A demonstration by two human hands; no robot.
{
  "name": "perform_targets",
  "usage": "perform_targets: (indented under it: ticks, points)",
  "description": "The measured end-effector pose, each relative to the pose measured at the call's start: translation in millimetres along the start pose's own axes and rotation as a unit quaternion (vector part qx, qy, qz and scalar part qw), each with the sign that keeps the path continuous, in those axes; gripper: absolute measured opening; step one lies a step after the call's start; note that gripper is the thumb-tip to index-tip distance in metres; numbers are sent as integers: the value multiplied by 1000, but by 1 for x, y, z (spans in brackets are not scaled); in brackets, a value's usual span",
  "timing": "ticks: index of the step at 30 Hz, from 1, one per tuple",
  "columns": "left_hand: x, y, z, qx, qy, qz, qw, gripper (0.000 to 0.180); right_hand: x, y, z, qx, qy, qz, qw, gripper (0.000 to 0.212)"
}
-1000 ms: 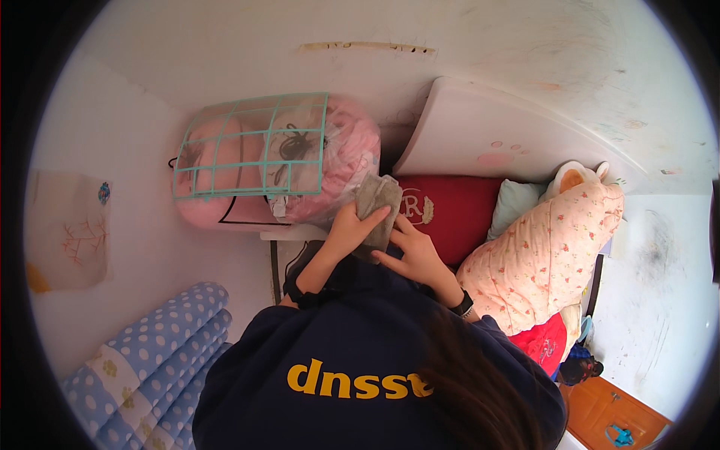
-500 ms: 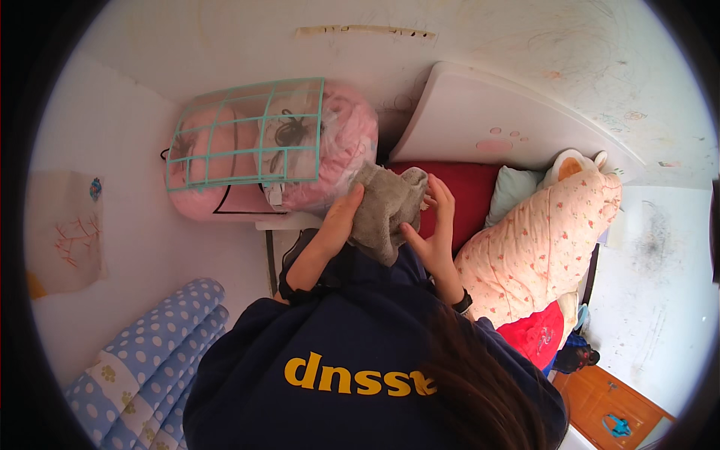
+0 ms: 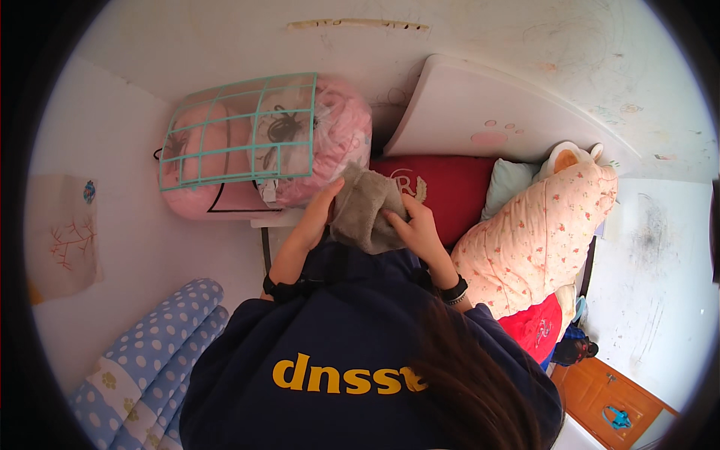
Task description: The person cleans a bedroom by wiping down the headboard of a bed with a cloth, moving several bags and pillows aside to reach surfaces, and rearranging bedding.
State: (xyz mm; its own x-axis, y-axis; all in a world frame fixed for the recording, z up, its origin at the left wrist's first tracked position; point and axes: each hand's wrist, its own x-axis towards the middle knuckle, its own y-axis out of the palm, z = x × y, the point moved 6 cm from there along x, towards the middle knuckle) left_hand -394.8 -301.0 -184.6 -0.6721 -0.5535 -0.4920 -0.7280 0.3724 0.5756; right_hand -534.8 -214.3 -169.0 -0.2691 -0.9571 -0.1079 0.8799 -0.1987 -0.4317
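A soft grey fluffy cloth piece, bunched up in front of my chest, is between both hands; its exact kind is not clear. My left hand grips its left edge, fingers mostly behind the cloth. From the other side my right hand holds it, thumb lying on the front near a fold and the other fingers tucked behind. Just beyond the cloth are a red cushion and a clear-windowed storage bag with teal grid lines and pink bedding inside.
A white headboard with pink paw marks leans at the back. To the right lie a pale green pillow, a rolled floral quilt and red fabric. A folded blue dotted mat stands at lower left, a wooden cabinet at lower right.
Both hands and the grey cloth have shifted slightly left. The cloth looks more gathered, and my right fingers, earlier spread at its upper right, are now closed around its right side.
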Motion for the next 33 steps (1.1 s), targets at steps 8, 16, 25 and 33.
perform_targets:
  ticks: [8,16,25,33]
  points:
    - [13,-23,-1,244,60,-43,967,45,-3,-32,-31,136,112,-98,980,30]
    - [7,41,-10,500,310,-20,809,61,-3,-46,-30,198,135,-117,964,29]
    - [51,24,40,191,26,19,981,49,4,-32,-22,242,99,-123,957,63]
    - [49,47,13,152,115,48,981,30,2,-38,36,-134,-132,-199,962,75]
